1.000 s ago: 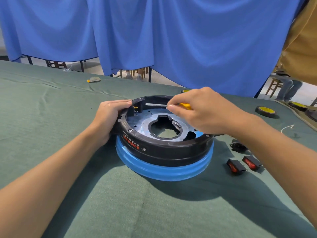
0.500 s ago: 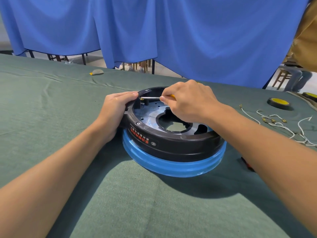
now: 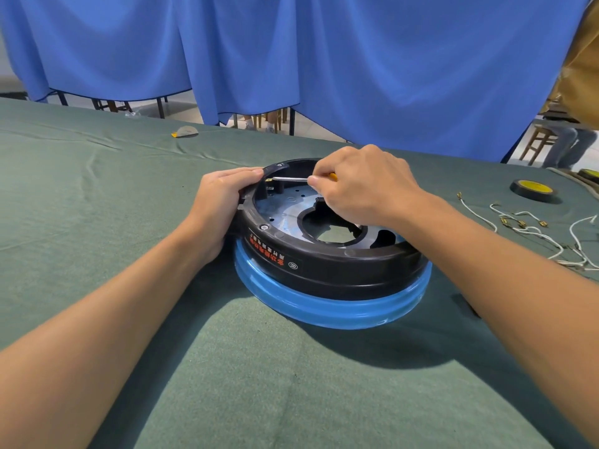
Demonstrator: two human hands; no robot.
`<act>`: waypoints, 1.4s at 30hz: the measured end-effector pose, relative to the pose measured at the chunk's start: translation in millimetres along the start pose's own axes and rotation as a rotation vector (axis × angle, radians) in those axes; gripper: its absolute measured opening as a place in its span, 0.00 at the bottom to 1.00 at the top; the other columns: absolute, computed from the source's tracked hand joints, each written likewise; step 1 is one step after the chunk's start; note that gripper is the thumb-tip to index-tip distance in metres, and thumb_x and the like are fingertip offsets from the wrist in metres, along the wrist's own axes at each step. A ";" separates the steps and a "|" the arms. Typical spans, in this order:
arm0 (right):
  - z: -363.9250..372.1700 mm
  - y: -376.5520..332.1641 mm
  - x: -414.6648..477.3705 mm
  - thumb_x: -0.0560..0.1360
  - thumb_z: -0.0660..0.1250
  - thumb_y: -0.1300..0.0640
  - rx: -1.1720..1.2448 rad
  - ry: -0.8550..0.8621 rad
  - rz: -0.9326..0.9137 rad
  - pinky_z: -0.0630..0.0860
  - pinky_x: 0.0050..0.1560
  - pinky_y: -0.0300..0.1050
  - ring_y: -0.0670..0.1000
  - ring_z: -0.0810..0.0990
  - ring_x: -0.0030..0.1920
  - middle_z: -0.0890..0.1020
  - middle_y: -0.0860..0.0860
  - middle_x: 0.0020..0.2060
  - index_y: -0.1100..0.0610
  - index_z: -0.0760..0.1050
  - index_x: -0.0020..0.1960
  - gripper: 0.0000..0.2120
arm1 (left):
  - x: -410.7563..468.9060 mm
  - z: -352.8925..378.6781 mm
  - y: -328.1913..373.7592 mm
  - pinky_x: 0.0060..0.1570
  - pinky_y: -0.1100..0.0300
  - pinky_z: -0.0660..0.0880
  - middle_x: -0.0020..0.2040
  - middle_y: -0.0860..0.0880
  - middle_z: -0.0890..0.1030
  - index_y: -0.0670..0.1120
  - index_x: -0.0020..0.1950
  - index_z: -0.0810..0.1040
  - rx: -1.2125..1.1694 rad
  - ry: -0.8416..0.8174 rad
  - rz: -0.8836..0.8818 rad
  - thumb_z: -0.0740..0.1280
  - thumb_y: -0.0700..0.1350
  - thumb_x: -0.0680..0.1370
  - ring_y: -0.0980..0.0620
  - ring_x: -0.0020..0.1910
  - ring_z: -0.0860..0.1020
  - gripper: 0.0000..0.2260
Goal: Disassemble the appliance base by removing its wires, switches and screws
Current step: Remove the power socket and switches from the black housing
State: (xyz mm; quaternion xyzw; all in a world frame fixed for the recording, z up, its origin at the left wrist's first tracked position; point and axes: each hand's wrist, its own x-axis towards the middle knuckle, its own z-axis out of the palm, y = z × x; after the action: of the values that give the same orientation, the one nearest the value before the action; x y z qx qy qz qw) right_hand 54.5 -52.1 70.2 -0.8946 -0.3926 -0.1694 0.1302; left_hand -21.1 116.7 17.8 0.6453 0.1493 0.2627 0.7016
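The left hand (image 3: 223, 202) gripped the rim of the stiff, probably light appliance base (image 3: 324, 270), bracing it against sliding, while the right hand (image 3: 363, 186) pinched the screwdriver (image 3: 290, 178).

Round black appliance base (image 3: 327, 267) flat on blue ring; loose white wires (image 3: 531, 233) lie well right

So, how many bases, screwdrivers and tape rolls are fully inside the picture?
Base: 1
Screwdriver: 1
Tape roll: 1; a dark thing cut off at the right edge is not counted
Total: 3
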 end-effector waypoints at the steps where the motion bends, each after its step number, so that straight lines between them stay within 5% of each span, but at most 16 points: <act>1: -0.7 1.8 -0.6 0.80 0.57 0.44 0.004 -0.001 0.021 0.62 0.36 0.45 0.54 0.72 0.42 0.76 0.45 0.37 0.44 0.80 0.49 0.13 | -0.1 -0.1 0.0 0.53 0.50 0.79 0.51 0.39 0.84 0.39 0.54 0.83 -0.001 0.000 0.002 0.65 0.41 0.78 0.41 0.50 0.83 0.10; 10: 7.0 -5.0 7.6 0.80 0.57 0.44 -0.016 -0.028 -0.052 0.64 0.43 0.48 0.55 0.73 0.45 0.79 0.47 0.42 0.45 0.80 0.49 0.13 | -1.0 1.7 1.0 0.50 0.51 0.78 0.52 0.35 0.83 0.37 0.53 0.83 -0.031 -0.007 -0.021 0.65 0.41 0.77 0.41 0.46 0.82 0.11; 15: 7.8 -5.0 11.8 0.80 0.58 0.46 -0.004 -0.044 -0.088 0.65 0.40 0.48 0.54 0.73 0.42 0.78 0.46 0.37 0.48 0.81 0.46 0.14 | -3.0 4.3 2.6 0.50 0.50 0.78 0.54 0.33 0.81 0.35 0.54 0.82 -0.069 -0.003 -0.051 0.65 0.41 0.76 0.41 0.45 0.81 0.12; 20: 10.0 -5.5 10.5 0.80 0.57 0.45 0.006 -0.045 -0.071 0.62 0.38 0.47 0.54 0.74 0.43 0.78 0.46 0.40 0.46 0.80 0.48 0.13 | -2.9 2.9 2.1 0.54 0.46 0.77 0.53 0.34 0.82 0.36 0.54 0.83 -0.053 -0.005 -0.040 0.65 0.41 0.77 0.40 0.47 0.82 0.12; 30: 9.3 -4.9 7.6 0.80 0.57 0.46 0.009 -0.026 -0.138 0.60 0.32 0.43 0.55 0.76 0.45 0.81 0.48 0.46 0.47 0.80 0.47 0.13 | -0.5 2.6 0.1 0.49 0.52 0.78 0.53 0.36 0.83 0.36 0.54 0.83 -0.088 -0.015 -0.076 0.66 0.42 0.76 0.42 0.44 0.82 0.12; 34: 7.8 -6.4 7.0 0.81 0.56 0.46 -0.009 -0.055 -0.144 0.57 0.30 0.42 0.55 0.74 0.43 0.78 0.47 0.41 0.48 0.76 0.45 0.12 | -1.5 2.7 2.3 0.55 0.47 0.77 0.54 0.35 0.82 0.36 0.54 0.82 -0.084 -0.026 -0.082 0.65 0.42 0.76 0.41 0.46 0.81 0.13; 38: -3.2 -6.6 -4.1 0.81 0.54 0.44 -0.081 -0.036 -0.140 0.60 0.33 0.45 0.55 0.72 0.40 0.72 0.47 0.35 0.47 0.71 0.45 0.12 | 0.9 0.4 2.1 0.44 0.58 0.81 0.46 0.42 0.85 0.40 0.49 0.84 -0.011 0.020 0.007 0.65 0.38 0.77 0.47 0.43 0.83 0.08; 42: -26.2 14.3 -27.5 0.77 0.57 0.42 -0.077 0.119 0.064 0.65 0.39 0.48 0.59 0.73 0.42 0.74 0.50 0.36 0.50 0.74 0.44 0.14 | 4.3 0.1 1.3 0.41 0.60 0.81 0.42 0.44 0.86 0.40 0.48 0.84 0.004 0.077 0.033 0.65 0.36 0.76 0.49 0.40 0.84 0.08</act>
State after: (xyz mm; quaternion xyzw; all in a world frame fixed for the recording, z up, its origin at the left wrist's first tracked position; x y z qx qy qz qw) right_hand 42.5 -89.2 81.4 -0.8993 -0.3485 -0.2331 0.1243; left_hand -17.8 119.0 19.7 0.6385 0.1662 0.2987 0.6896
